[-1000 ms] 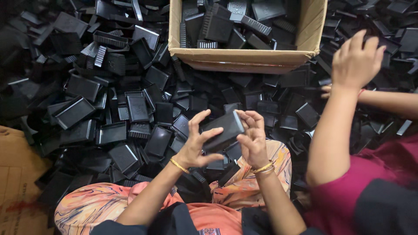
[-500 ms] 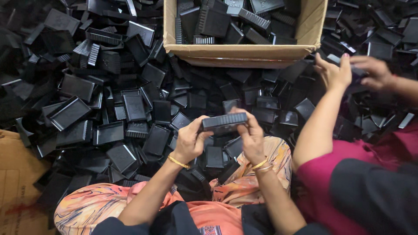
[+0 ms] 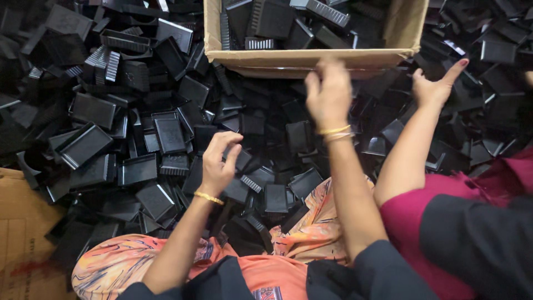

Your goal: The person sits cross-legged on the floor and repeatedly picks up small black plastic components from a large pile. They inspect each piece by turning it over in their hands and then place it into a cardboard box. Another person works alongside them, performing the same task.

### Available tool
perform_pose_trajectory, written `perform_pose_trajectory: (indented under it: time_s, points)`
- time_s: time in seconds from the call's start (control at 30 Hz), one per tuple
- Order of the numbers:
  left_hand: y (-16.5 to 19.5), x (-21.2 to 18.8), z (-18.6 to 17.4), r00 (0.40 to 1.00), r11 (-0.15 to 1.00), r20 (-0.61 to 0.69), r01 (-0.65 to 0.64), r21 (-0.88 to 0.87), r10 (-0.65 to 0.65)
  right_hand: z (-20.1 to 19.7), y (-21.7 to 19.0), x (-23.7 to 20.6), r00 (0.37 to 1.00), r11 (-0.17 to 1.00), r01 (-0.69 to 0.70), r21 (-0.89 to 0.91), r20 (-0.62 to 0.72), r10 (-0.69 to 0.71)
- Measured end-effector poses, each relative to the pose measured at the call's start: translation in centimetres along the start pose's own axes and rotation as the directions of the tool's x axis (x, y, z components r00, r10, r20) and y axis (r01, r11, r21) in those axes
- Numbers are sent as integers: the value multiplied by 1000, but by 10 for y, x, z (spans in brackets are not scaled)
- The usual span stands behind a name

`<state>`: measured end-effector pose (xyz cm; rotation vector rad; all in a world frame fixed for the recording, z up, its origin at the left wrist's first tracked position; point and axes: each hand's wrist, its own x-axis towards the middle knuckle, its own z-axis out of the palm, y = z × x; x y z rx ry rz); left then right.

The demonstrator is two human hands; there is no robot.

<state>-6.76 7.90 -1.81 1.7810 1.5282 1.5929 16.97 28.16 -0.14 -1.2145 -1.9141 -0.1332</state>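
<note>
Black plastic trays heaped everywhere; right hand spread, empty, at the box rim; left hand loosely curled, empty, above the heap; co-worker's hand close, so a collision seemed possible.

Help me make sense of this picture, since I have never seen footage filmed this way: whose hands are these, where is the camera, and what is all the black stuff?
The camera sits on a person's head and looks down, so the two arms rising from the bottom edge are that person's own. Their left hand hovers over a big heap of black plastic parts, small shallow trays and ribbed pieces; its fingers are curled, and it seems to hold nothing. Their right hand, blurred by motion, reaches up to the near wall of a cardboard box that already holds more of the same parts. It looks empty, though the blur makes that uncertain. The arm in the dark red sleeve belongs to a co-worker, whose hand reaches over the heap.
</note>
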Motion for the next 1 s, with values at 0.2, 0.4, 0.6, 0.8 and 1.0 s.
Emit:
perform_pose_trajectory:
  time_s: [0.2,0.4,0.6,0.8,1.0]
  points:
    - [-76,26,48,985,981,144,-121,153,99,90,15,-149,704,906,-93,-413,616,353]
    - [-150,63,155,728,857,679,-287,428,-96,92,4,-185,711,853,0,-522,600,367]
    - [-182,55,183,703,615,500,-113,780,-505,59,10,-169,890,908,-407,98,267,370]
    - [-199,32,177,865,627,441,-209,750,-240,10,13,-182,787,534,-607,588,356,503]
    - [-198,40,174,785,861,400,312,402,-472,-37,8,-187,647,-139,-595,792,574,502]
